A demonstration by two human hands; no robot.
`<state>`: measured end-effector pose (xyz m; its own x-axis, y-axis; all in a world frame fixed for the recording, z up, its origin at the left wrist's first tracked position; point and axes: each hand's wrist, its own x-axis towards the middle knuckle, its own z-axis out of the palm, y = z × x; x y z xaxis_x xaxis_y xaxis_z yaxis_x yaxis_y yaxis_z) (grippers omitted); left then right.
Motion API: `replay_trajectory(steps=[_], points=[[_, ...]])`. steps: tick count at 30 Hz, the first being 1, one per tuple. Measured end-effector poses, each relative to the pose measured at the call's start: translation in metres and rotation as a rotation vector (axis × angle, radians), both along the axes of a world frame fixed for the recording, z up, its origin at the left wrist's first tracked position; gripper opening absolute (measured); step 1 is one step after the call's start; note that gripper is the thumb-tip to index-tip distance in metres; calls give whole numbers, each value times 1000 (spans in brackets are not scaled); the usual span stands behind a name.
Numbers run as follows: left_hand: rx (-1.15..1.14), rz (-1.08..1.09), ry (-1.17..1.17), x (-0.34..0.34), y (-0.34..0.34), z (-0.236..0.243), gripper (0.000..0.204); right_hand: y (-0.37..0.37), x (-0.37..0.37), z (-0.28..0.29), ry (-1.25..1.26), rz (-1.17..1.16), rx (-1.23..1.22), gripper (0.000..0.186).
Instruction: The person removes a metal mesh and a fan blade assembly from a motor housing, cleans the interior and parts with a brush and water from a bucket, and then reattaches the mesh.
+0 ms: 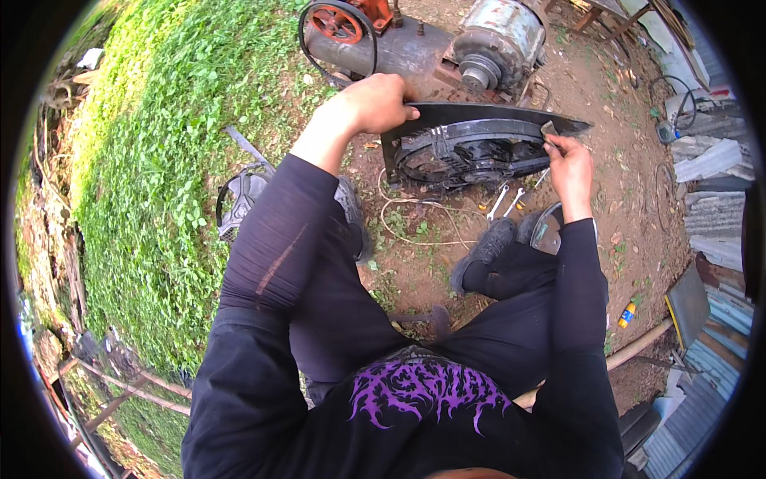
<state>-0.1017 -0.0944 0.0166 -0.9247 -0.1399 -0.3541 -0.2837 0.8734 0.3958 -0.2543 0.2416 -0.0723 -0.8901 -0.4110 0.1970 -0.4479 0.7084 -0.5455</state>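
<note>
A black radiator fan shroud point(479, 113) stands upright on the ground in front of me, with a dark round fan point(471, 157) in its ring. My left hand point(373, 104) is closed over the shroud's upper left corner, the thumb on its near face. At the right end of the ring, my right hand point(571, 169) pinches a small flat grey-brown piece point(548, 128) against or very close to the rim. What that piece is made of is too small to tell. Open-end wrenches point(498, 201) lie on the dirt just below the fan.
Beyond the shroud are an electric motor point(499, 40) and a grey tank with a red-wheeled compressor point(335, 24). A thin pale cord point(407, 231) loops near my feet. A grey backpack point(242, 199) lies left, a yellow bottle point(627, 314) right. Corrugated sheets point(710, 207) line the right side.
</note>
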Motion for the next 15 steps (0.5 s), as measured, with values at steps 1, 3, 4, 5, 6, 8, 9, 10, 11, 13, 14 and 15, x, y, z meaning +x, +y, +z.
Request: replay_trajectory(steps=[1,3,4,5,6,8,9,10,11,13,14,15], points=[[13,8,14,3,-4,-2,38,-7,5,4,-7,12,13,21],[46,11,74,12,-12,-7,39,-15,8,5,37,53,38,23],[47,9,75,17,-11,-1,42,-17,9,5,62,61,52,24],[51,3,90,18,-13,-4,41,-19,10,6,88,70,67,24],[55,4,106,20,-16,-6,42,-24,10,7,53,41,87,24],[67,4,109,22,-15,-11,44,-26,10,5,78,48,78,24],[74,0,99,21,-13,-6,46,-28,9,6,94,51,72,23],[81,-3,90,21,-12,-5,48,-31,11,7,118,45,85,23],[144,-14,126,22,-13,-9,49,-35,11,3,192,64,98,22],[262,-31,194,27,-19,-16,51,-48,15,-6,335,108,114,21],[310,-2,189,30,-21,-20,52,-59,22,-9,405,131,152,21],[311,5,173,29,-21,-22,51,-73,35,-4,395,165,132,20]])
